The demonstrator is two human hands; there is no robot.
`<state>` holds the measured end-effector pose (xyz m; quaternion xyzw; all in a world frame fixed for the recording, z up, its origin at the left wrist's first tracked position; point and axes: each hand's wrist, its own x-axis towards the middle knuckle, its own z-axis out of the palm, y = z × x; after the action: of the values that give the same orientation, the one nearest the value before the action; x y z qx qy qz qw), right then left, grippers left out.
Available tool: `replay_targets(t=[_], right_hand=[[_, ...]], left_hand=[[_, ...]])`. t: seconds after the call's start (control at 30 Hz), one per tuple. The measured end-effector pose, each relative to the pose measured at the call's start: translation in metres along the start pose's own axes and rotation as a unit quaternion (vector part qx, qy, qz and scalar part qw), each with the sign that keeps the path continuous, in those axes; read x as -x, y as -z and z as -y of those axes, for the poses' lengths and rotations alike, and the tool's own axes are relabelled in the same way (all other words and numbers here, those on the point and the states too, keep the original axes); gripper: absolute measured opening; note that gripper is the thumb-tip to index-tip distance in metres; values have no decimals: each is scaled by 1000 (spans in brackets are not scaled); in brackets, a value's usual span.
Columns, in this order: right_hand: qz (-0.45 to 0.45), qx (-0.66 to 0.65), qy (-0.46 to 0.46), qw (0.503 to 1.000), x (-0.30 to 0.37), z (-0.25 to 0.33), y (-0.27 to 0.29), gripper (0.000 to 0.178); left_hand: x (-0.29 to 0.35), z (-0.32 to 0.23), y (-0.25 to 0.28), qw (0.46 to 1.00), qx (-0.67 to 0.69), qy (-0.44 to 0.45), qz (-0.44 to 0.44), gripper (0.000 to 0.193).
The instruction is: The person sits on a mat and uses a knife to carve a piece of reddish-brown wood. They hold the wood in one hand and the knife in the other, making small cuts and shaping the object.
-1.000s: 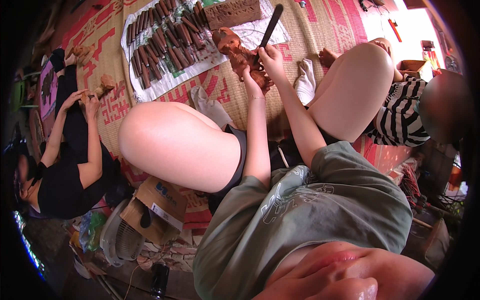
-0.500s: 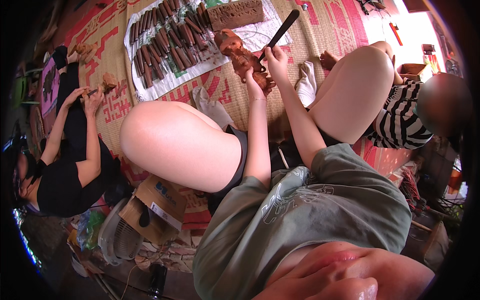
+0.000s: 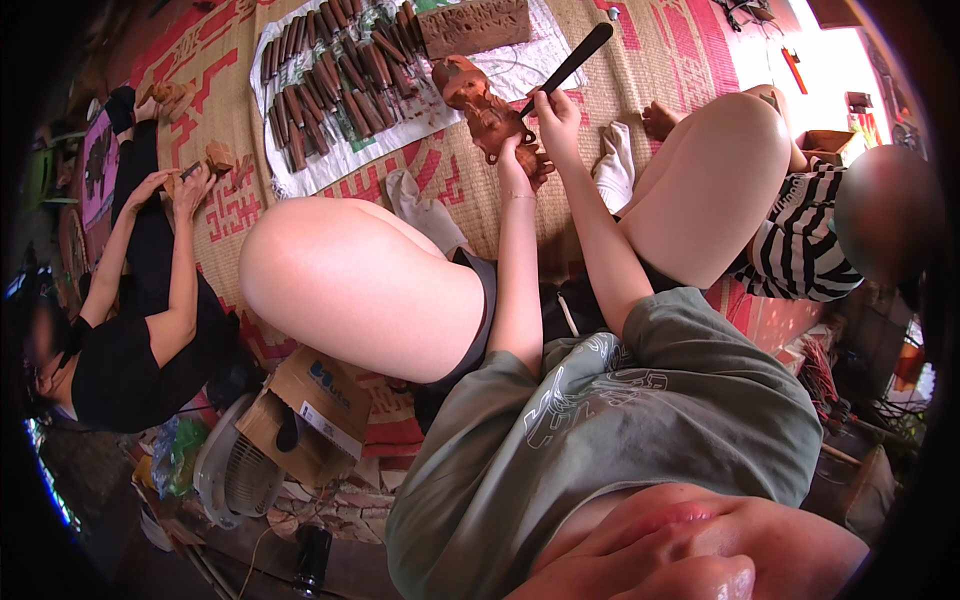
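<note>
A reddish-brown wooden carving [image 3: 488, 122] with a knobbly, pierced outline is held above the mat, in front of my body. My left hand [image 3: 514, 172] wraps round its lower end from underneath. In my right hand [image 3: 558, 118] is a slim carving tool [image 3: 578, 60] with a long black handle, pinched low down near the carving. The handle slants up and away to the right. Its working tip meets the carving's right side, and I cannot make out its shape.
Several wooden-handled tools [image 3: 350, 85] lie in rows on a white sheet [image 3: 325, 178], beside a brown block [image 3: 474, 28]. A co-worker [image 3: 140, 350] at left works on a wooden piece [image 3: 218, 157]; another person [image 3: 805, 225] sits at right. Behind me are a cardboard box [image 3: 330, 400] and a fan [image 3: 235, 470].
The tool's handle has swung slightly to the right with my right hand. My left hand and the carving have shifted very little. The left co-worker's hands have moved slightly.
</note>
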<state>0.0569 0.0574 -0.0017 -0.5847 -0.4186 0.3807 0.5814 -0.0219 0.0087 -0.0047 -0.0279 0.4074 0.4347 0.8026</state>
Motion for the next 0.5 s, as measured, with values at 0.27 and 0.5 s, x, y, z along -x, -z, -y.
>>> replay_targets(t=[0.27,0.5], right_hand=[[4,63,27,998,0,6,1,14],[25,136,41,990,2,10,3,13]], left_hand=[[5,-2,-7,1000,-14,-7,-1,29],[5,2,-8,1000,-18,-14,-13,30]])
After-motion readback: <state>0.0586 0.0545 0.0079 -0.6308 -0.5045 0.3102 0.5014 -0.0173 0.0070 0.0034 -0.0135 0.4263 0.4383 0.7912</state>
